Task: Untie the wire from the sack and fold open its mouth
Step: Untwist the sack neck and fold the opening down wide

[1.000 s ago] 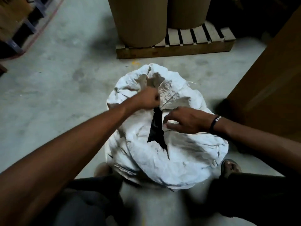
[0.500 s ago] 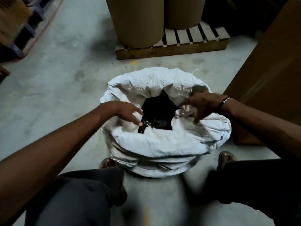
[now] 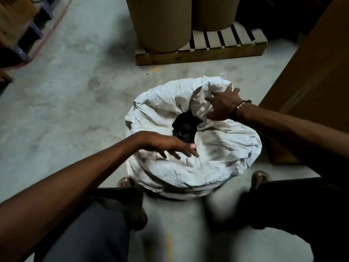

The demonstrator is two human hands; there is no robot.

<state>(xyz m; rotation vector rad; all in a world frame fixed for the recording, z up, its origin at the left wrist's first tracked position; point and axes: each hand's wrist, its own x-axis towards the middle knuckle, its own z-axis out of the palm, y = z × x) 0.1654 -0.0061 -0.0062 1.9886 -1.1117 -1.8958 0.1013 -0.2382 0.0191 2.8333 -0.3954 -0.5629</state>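
Standing: sack (image 3: 217, 148), white and woven, upright on the concrete floor (image 3: 75, 110) between the person's two feet, near the floor's lower middle as the head camera sees it.
Mouth: rolled outward into a thick crumpled collar around a dark opening (image 3: 186, 127); what lies inside is too dark to tell.
Wire: cannot be made out anywhere on the sack.
Right hand (image 3: 224, 104): at the far right part of the collar, its grip clenched on a raised bunch of cloth whose frayed corner sticks up above the fingers; a beaded band (image 3: 242, 104) circles the wrist.
Left hand (image 3: 166, 145): over the near left part of the collar, palm down, fingers spread and loose, grip released, holding nothing; whether the fingertips touch the cloth I cannot tell.
Feet: sandals (image 3: 261, 177) on the floor just beside the sack's base on either side; dark trouser legs fill the lower edge.
Beyond: wooden pallet (image 3: 200, 55) toward the floor's far edge, carrying two brown cardboard drums (image 3: 160, 21).
Right edge: large brown box (image 3: 311, 82), close to the sack.
Left corner: blue rack (image 3: 20, 52), blurred.
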